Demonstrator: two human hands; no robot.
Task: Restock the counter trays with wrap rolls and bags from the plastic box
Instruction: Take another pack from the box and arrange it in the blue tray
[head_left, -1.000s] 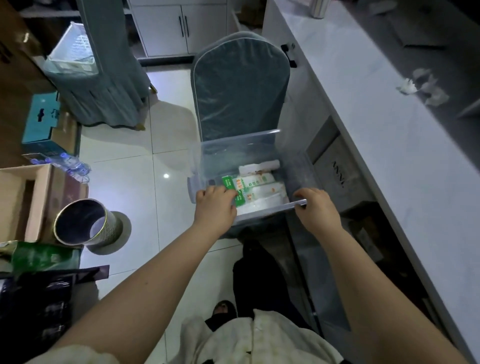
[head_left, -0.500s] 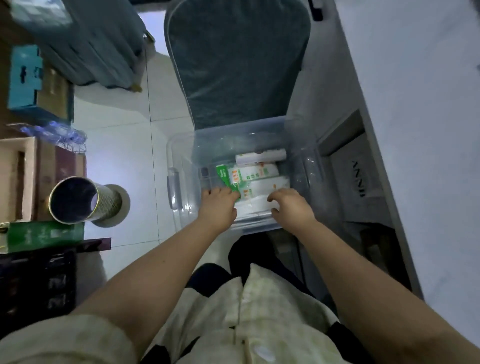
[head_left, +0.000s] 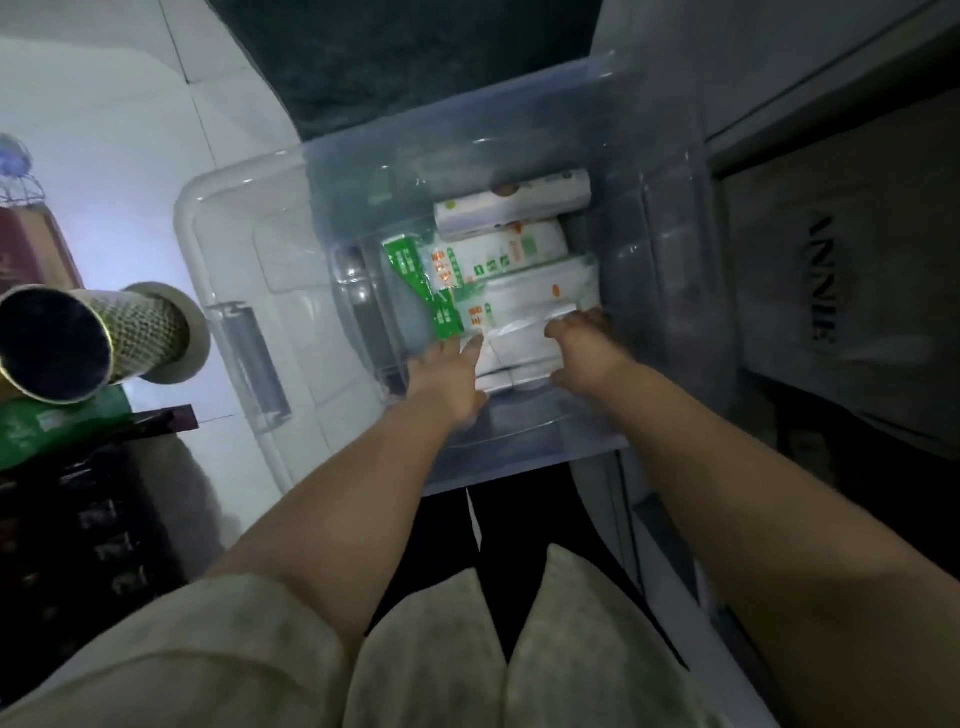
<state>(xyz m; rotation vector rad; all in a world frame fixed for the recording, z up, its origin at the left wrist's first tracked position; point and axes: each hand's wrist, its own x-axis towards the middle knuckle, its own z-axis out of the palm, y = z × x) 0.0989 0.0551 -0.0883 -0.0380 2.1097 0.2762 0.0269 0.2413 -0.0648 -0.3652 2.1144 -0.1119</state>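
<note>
A clear plastic box (head_left: 670, 291) stands on a chair in front of me. Inside lie several white packs of wrap rolls and bags with green and orange print; one roll pack (head_left: 514, 208) lies at the far end and a green-edged bag pack (head_left: 415, 280) on the left. Both my hands are down inside the box on the nearest white pack (head_left: 519, 338). My left hand (head_left: 447, 374) presses against its left end. My right hand (head_left: 582, 348) curls its fingers over its right part. The pack's underside is hidden.
The box's clear lid (head_left: 228, 270) hangs off its left side over the white floor tiles. A mesh metal bin (head_left: 78, 343) lies tipped at left above a green packet (head_left: 52, 421) and a black crate (head_left: 78, 519). A lettered bag (head_left: 821, 291) sits under the counter at right.
My hands left the box's near rim and went down inside onto the nearest white pack. My head has dropped closer, so the box now fills the view.
</note>
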